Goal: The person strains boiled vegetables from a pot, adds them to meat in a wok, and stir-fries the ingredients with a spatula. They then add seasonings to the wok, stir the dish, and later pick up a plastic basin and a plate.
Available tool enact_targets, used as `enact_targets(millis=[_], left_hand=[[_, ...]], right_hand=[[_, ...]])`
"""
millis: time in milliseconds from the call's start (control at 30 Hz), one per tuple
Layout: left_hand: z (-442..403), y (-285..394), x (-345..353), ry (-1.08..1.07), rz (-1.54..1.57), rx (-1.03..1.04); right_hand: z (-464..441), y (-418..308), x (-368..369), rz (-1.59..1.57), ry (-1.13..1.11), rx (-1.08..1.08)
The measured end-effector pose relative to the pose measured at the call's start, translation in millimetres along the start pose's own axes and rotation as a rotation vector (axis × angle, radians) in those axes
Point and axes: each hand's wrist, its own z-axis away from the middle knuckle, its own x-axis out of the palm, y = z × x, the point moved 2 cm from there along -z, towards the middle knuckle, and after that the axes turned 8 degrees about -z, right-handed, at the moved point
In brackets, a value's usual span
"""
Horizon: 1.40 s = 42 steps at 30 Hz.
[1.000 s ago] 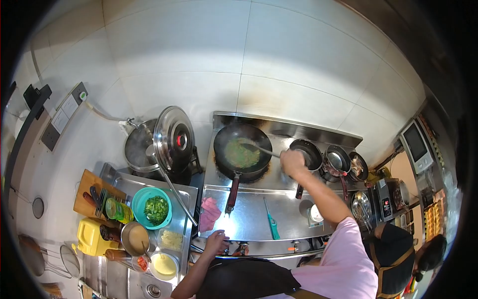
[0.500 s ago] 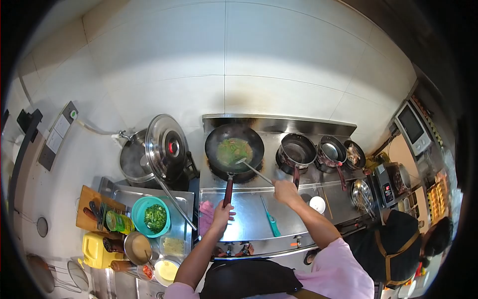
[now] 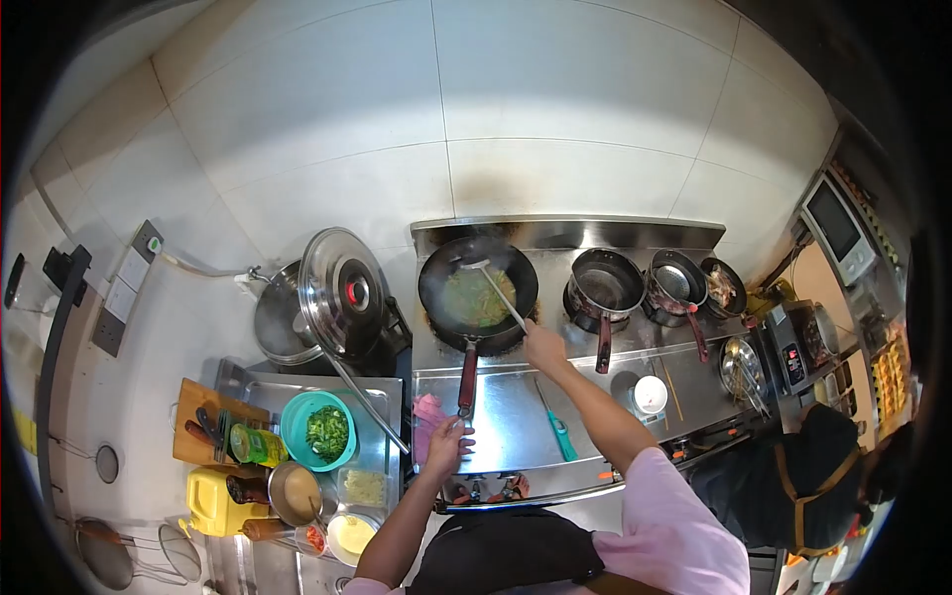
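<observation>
Steam rises from a dark wok (image 3: 434,288) on the left burner, with green food (image 3: 481,299) in liquid inside. My right hand (image 3: 544,347) is closed round the handle of a metal spatula (image 3: 506,303), whose blade is at the wok's far side. My left hand (image 3: 448,447) is just below the end of the wok's dark red handle (image 3: 467,382), fingers apart and holding nothing. A pink cloth (image 3: 426,421) lies beside that handle.
Three smaller pans (image 3: 607,281) stand to the right. A teal lighter (image 3: 562,436) and white cup (image 3: 650,395) are on the steel counter. At left are a lidded pot (image 3: 283,315) and a teal bowl of greens (image 3: 295,426). A person in black (image 3: 818,466) is at right.
The spatula's blade has moved away from me to the wok's far side. My left hand was on the wok handle and is now off its end. The view has shifted slightly.
</observation>
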Motion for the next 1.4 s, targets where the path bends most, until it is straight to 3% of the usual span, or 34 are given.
enact_targets(millis=[167,267,467,667,867,1067,1400], left_hand=[[-12.1,15.1,11.3,0.028,0.066,0.089],[-24.5,28.8,18.5,0.113,0.034,0.080],[-51.6,30.1,17.0,0.054,-0.142,0.075],[-50.6,17.6,11.1,0.121,-0.116,0.094],[-4.5,-24.0,5.6,0.112,0.062,0.006],[60.0,-74.6,-2.5,0.070,-0.049,-0.167],[105.5,-82.9,-3.3,0.172,-0.144,-0.227]], right_hand=[[-15.6,10.3,39.5,0.033,-0.099,-0.016],[-4.6,16.0,37.2,0.039,-0.119,-0.007],[-3.5,10.3,17.9,-0.019,-0.055,0.015],[26.2,25.4,18.8,-0.059,-0.084,-0.037],[50.1,54.3,31.6,0.019,-0.112,-0.037],[83.3,37.3,-18.7,0.032,-0.142,-0.018],[50.2,43.6,-0.8,-0.187,-0.001,-0.153]])
